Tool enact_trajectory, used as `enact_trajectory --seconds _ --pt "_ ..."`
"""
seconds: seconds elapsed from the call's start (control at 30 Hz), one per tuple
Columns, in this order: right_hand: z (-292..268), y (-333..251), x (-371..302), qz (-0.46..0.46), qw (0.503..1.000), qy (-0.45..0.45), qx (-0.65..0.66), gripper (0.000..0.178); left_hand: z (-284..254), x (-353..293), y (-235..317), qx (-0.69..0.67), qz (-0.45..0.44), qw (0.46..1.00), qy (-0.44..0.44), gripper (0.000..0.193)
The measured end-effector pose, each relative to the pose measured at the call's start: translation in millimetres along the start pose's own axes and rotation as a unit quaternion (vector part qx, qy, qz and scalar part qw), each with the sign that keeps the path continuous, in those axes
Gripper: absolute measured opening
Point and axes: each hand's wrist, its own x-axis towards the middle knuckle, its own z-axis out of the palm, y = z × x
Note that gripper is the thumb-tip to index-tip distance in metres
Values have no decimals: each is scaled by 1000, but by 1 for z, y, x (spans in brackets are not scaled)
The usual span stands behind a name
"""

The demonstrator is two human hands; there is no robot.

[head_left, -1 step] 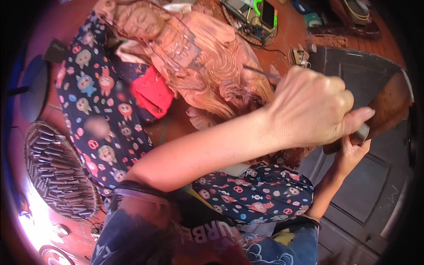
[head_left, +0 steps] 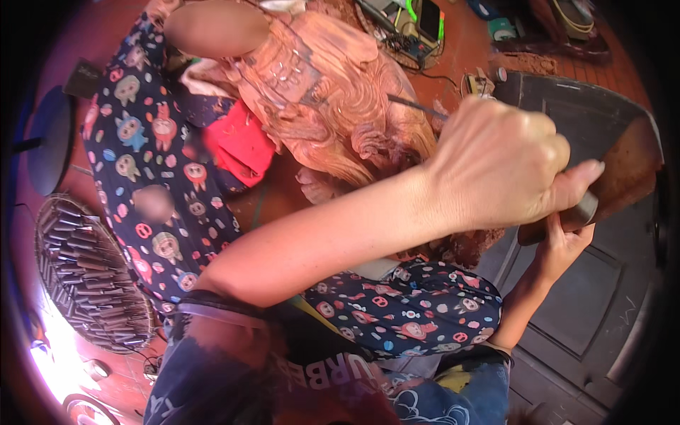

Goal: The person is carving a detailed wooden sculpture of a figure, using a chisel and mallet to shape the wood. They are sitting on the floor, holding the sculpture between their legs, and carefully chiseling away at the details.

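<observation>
My left hand (head_left: 496,166) closes its fingers (head_left: 577,180) around a chisel (head_left: 418,106), steadying the blade against the carved wooden figure (head_left: 326,92). My right hand (head_left: 563,244), below it, props the wooden mallet (head_left: 623,177); its grip is hidden.

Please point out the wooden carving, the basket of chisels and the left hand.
wooden carving (head_left: 333,106), head view, carved middle.
basket of chisels (head_left: 88,280), head view, tools inside.
left hand (head_left: 503,166), head view, back of hand.

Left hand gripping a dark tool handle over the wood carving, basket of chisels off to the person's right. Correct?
Wrong side: the head view shows the basket of chisels on the person's left. The left hand does grip the dark tool handle over the wood carving.
</observation>
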Motion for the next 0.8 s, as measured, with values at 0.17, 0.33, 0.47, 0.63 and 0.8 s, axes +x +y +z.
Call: enact_trajectory --seconds 0.17,0.33,0.47,0.63,0.8 --pt "21 -19 4 -18 998 -34 -43 34 4 8 -19 -41 -9 992 122 40" --pt "35 -20 8 -48 996 -43 -54 24 13 15 -31 -26 1 982 188 38" --pt "38 -24 6 -35 997 -48 -50 21 -16 9 -41 -66 121 984 114 23" --pt "40 -23 4 -41 996 -61 -49 18 -8 11 -32 -19 125 970 207 30" --pt "40 -20 1 -51 994 -89 -42 17 -10 10 -37 -99 136 958 231 29"
